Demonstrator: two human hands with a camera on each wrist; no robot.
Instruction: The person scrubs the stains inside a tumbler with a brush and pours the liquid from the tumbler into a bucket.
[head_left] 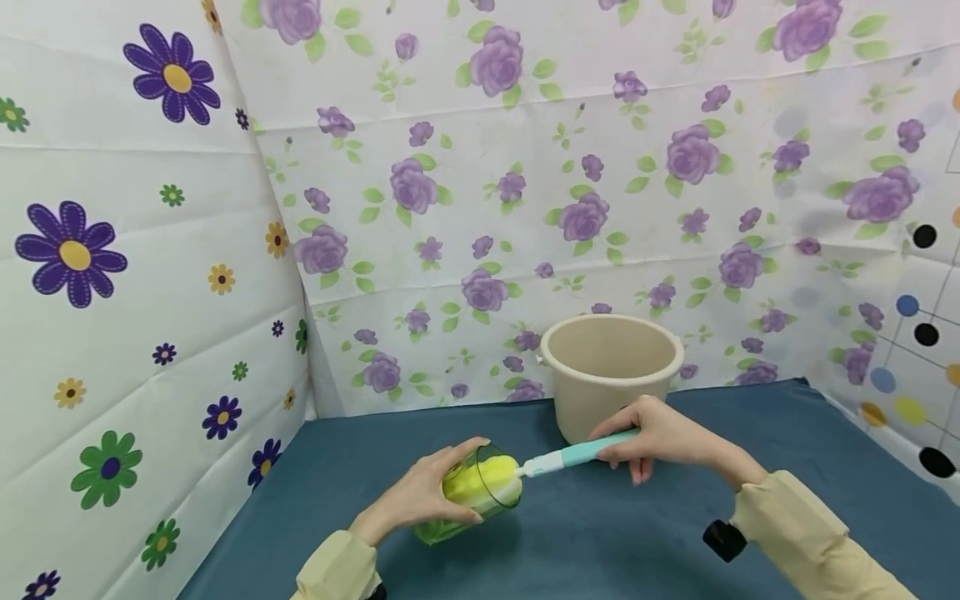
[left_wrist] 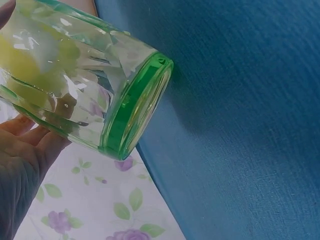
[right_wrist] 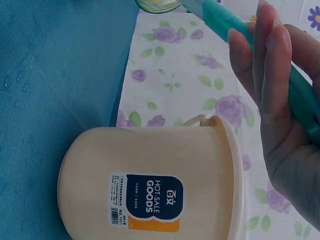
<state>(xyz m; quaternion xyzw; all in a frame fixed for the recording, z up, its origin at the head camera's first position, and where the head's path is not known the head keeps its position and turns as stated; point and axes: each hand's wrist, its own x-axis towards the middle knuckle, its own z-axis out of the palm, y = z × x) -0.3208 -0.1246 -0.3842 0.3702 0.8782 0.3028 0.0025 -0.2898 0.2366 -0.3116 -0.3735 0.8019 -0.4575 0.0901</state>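
My left hand grips a clear green glass tilted on its side above the blue table. The glass shows its thick green base in the left wrist view, with my palm under it. A yellow sponge head of a bottle brush sits inside the glass mouth. My right hand holds the brush's teal handle. In the right wrist view my fingers curl round the teal handle.
A cream plastic bucket stands behind my right hand, near the back wall; its label reads "HOT-SALE GOODS". Floral sheets wall in the table on three sides. A few water drops lie on the blue cloth.
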